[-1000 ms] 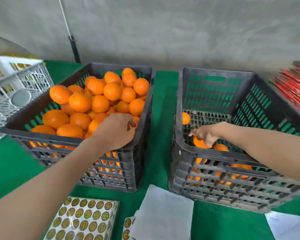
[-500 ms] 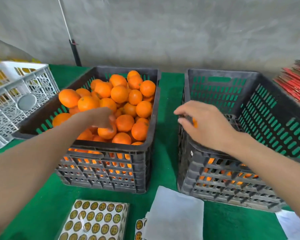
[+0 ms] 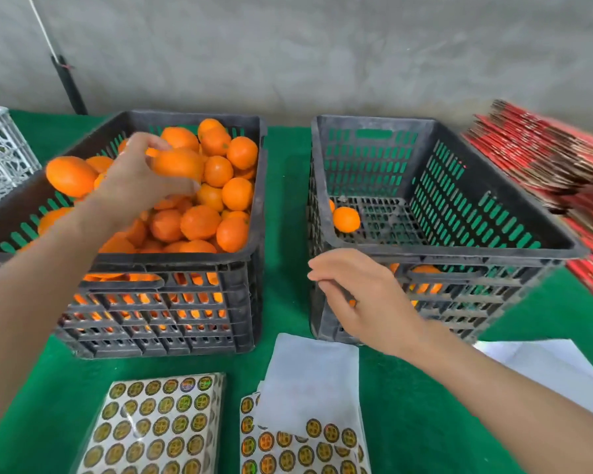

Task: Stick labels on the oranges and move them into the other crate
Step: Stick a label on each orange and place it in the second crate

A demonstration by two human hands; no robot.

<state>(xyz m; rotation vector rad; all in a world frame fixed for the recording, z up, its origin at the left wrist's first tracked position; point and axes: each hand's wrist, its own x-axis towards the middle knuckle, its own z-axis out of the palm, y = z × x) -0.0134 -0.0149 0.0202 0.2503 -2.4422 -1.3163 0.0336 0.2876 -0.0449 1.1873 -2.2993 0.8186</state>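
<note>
Now | left hand (image 3: 134,179) grips an orange (image 3: 178,164) held above the heaped left crate (image 3: 185,261) | right hand (image 3: 367,299) empty, fingers loosely bent, in front of the right crate (image 3: 459,253) near wall | loose orange (image 3: 346,218) lies on that crate's floor | label sheets (image 3: 154,425) on the green desk (image 3: 285,200), nearest the camera

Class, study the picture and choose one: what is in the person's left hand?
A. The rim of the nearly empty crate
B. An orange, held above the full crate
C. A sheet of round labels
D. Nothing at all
B: the left hand has its grip curled round an orange, above the pile in the full crate.
</note>
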